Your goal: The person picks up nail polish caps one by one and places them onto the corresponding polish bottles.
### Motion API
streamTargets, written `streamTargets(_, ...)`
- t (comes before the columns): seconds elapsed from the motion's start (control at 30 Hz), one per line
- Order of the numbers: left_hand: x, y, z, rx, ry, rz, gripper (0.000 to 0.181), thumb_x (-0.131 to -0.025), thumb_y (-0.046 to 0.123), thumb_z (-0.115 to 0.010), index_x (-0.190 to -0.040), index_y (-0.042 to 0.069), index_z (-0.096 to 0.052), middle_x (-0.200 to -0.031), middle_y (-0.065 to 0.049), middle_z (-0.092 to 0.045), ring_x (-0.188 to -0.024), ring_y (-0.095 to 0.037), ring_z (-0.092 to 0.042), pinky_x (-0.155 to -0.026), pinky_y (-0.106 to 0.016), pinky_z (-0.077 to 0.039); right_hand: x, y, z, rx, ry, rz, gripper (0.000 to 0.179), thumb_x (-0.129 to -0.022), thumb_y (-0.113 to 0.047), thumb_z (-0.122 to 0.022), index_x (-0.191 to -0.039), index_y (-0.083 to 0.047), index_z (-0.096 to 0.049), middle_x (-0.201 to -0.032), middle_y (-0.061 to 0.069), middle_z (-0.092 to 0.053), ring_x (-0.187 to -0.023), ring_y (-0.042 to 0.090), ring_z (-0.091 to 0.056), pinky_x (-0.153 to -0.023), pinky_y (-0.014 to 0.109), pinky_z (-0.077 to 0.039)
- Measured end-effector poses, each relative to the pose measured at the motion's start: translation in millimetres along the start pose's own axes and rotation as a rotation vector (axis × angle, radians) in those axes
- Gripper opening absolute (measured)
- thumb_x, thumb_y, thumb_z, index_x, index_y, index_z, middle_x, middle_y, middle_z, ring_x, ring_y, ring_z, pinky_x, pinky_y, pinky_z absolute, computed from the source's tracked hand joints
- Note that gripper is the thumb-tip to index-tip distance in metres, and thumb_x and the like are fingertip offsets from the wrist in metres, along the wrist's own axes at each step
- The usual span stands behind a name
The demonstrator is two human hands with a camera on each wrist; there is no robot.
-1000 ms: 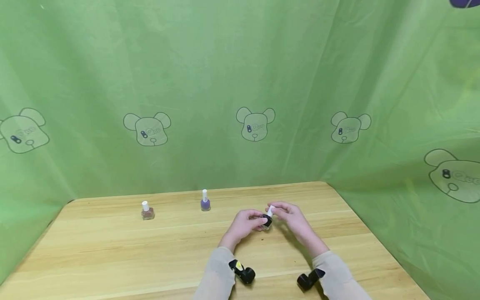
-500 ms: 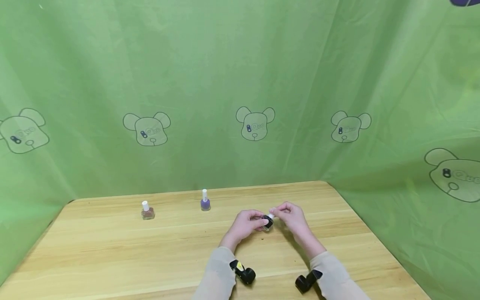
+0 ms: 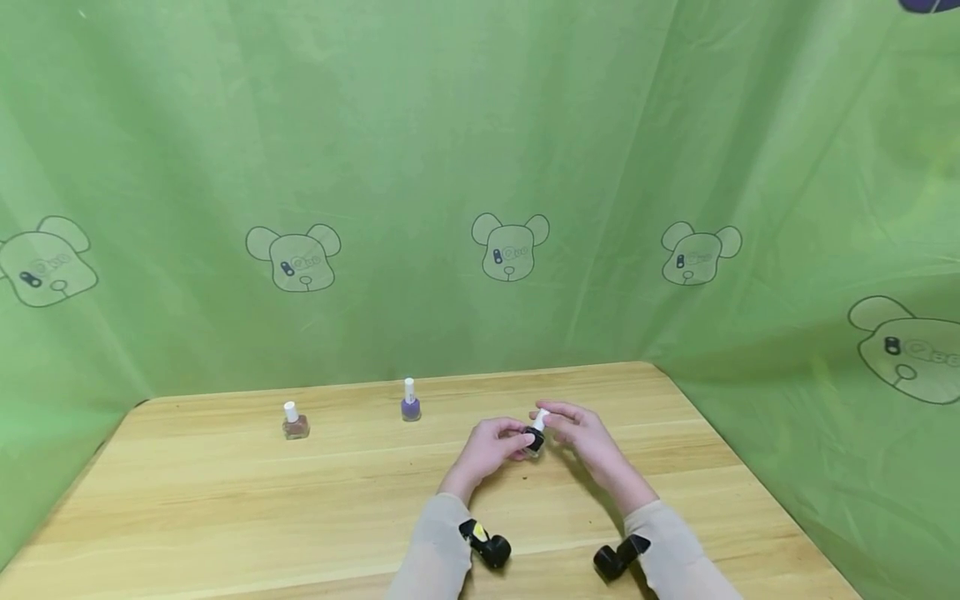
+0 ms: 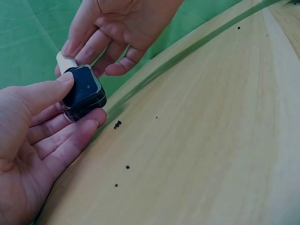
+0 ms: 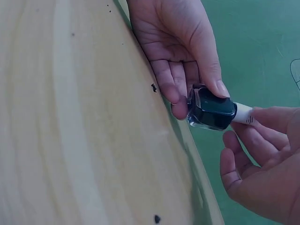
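My left hand grips the glass body of a dark nail polish bottle, thumb on its flat face and fingers beneath. The bottle is held tilted above the table, its white cap seated against the neck. Thumb and index finger of my right hand pinch that cap, while its other fingers curl loosely, as the right wrist view shows. A purple nail polish bottle stands upright near the back edge. Farther left is a brownish-pink nail polish bottle, also white-capped.
The wooden table runs up to a green curtain printed with bear heads, which also flanks both sides. Small dark specks lie on the wood below the hands. A black wrist camera sits on the left sleeve.
My right hand dips and re-grips around the cap half a second ago, then returns to nearly its earlier pose. The left hand and the two standing bottles stay in place.
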State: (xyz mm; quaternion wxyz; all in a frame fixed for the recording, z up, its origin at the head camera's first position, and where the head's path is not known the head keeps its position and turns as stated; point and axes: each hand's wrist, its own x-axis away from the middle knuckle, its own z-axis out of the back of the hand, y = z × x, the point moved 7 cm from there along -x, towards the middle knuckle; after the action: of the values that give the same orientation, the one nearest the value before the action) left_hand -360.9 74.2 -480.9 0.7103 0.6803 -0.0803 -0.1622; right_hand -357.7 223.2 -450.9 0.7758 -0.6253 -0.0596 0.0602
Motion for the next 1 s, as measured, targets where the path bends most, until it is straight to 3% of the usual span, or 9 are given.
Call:
streamTargets(0.27, -0.2, 2.2, -0.5, 0.007, -0.012, -0.007, 0.028, -0.091, 0.011, -0.067, -0.111, -0.008, -0.065, -0.102, -0.024, -0.071, -0.081, -0.025, -0.072, -0.074, -0.033, -0.062, -0.1, -3, 1, 0.015, 0.012, 0.008, 0.042, -0.094, -0.021, -0.062, -0.129, 0.001, -0.057, -0.124, 0.015, -0.067, -0.100, 0.005, -0.064, -0.101, 0.041, -0.046)
streamTargets(0.47, 1.4, 4.1, -0.5, -0.006, -0.022, -0.015, 0.028, -0.091, 0.011, -0.067, -0.112, -0.008, -0.065, -0.102, -0.025, -0.071, -0.080, -0.022, -0.071, -0.074, -0.033, -0.062, 0.1, -3, 6, 0.059, 0.086, -0.011, 0.039, -0.092, -0.021, -0.066, -0.121, 0.004, -0.060, -0.110, 0.011, -0.073, -0.097, 0.017, -0.066, -0.091, 0.034, -0.049)
streamTargets(0.63, 1.3, 3.2, -0.5, -0.017, -0.022, -0.014, 0.028, -0.091, 0.011, -0.067, -0.112, -0.008, -0.065, -0.102, -0.023, -0.072, -0.077, -0.016, -0.070, -0.072, -0.029, -0.061, -1.3, 0, 9, 0.074, 0.150, -0.046, 0.034, -0.089, -0.021, -0.071, -0.112, 0.002, -0.063, -0.086, -0.001, -0.073, -0.082, 0.016, -0.062, -0.076, 0.029, -0.050)
streamTargets(0.8, 1.1, 1.8, -1.6, -0.017, -0.025, 0.003, 0.028, -0.090, 0.011, -0.068, -0.112, -0.006, -0.066, -0.102, -0.022, -0.072, -0.077, -0.016, -0.070, -0.073, -0.028, -0.061, -0.6, 3, 11, 0.073, 0.187, -0.075, 0.029, -0.086, -0.021, -0.074, -0.103, 0.000, -0.064, -0.071, -0.005, -0.062, -0.060, 0.010, -0.047, -0.055, 0.026, -0.042)
streamTargets(0.93, 1.3, 1.4, -1.9, -0.020, -0.020, 0.003, 0.027, -0.090, 0.011, -0.068, -0.111, -0.006, -0.066, -0.101, -0.022, -0.072, -0.076, -0.017, -0.070, -0.072, -0.029, -0.061, 0.3, 3, 11, 0.070, 0.180, -0.073, 0.032, -0.086, -0.022, -0.074, -0.105, 0.000, -0.062, -0.074, -0.004, -0.064, -0.061, 0.010, -0.048, -0.055, 0.025, -0.043)
streamTargets(1.0, 1.7, 2.0, -1.8, -0.022, -0.014, -0.001, 0.027, -0.090, 0.011, -0.068, -0.111, -0.006, -0.066, -0.101, -0.022, -0.072, -0.077, -0.018, -0.070, -0.072, -0.030, -0.061, 0.5, 2, 10, 0.064, 0.157, -0.063, 0.036, -0.087, -0.024, -0.072, -0.112, 0.000, -0.062, -0.082, -0.004, -0.068, -0.068, 0.013, -0.053, -0.059, 0.025, -0.047)
